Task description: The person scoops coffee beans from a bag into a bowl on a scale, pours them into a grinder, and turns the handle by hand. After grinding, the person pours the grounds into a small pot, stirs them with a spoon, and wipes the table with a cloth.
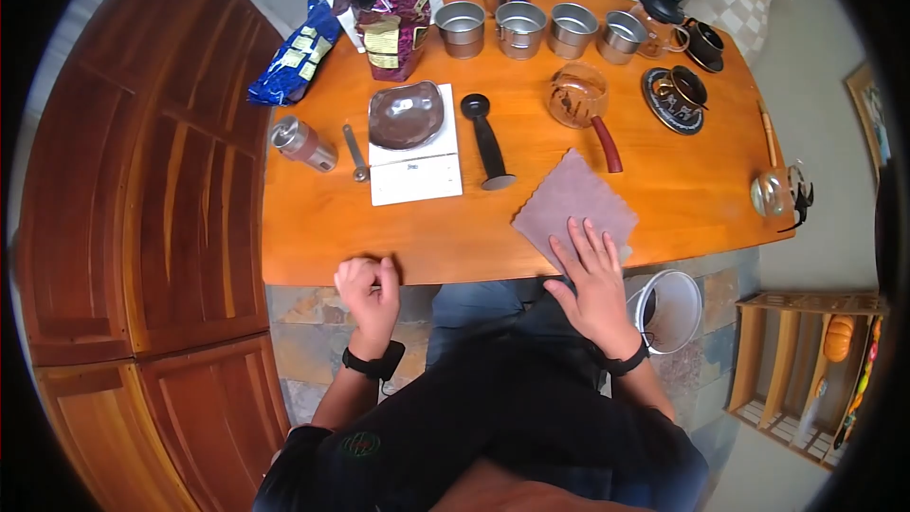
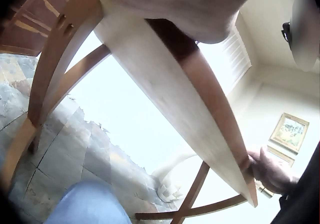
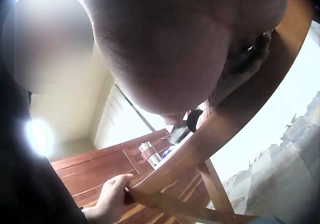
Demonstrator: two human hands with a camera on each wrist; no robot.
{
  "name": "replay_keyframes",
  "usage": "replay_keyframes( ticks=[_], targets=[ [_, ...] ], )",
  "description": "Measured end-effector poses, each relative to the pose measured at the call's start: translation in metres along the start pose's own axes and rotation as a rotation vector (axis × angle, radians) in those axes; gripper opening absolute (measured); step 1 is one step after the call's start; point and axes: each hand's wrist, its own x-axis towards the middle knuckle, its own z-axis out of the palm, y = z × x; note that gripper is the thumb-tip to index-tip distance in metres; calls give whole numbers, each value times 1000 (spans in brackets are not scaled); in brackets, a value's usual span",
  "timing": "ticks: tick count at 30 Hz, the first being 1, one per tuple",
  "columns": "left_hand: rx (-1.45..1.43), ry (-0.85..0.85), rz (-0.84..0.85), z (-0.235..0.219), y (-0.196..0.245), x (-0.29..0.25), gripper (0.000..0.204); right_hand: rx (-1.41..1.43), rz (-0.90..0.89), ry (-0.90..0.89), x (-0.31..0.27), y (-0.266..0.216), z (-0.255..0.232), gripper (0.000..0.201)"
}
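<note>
Flat on a mauve cloth lies my right hand, its fingers straight and spread. The cloth is set as a diamond, its near corner at the table's front edge. My left hand rests at the front edge to the left, fingers loosely curled and holding nothing. In the right wrist view that left hand shows beside the table edge. Beyond the cloth stands a glass pot with a red handle, brown residue inside. A black tamper-like tool lies left of the cloth.
A brown dish sits on a white scale, with a measuring spoon and a metal cylinder to its left. Metal cups and coffee bags line the back. A white bin stands below right.
</note>
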Motion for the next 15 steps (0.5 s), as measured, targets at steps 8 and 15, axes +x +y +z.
replay_keyframes(
  ticks=[8,15],
  targets=[
    [-532,-462,-206,0,42,13,22,58,91,43,0,15,-11,46],
    [-558,-662,-75,16,96,57,19,-57,206,90,-21,20,-17,47]
  ],
)
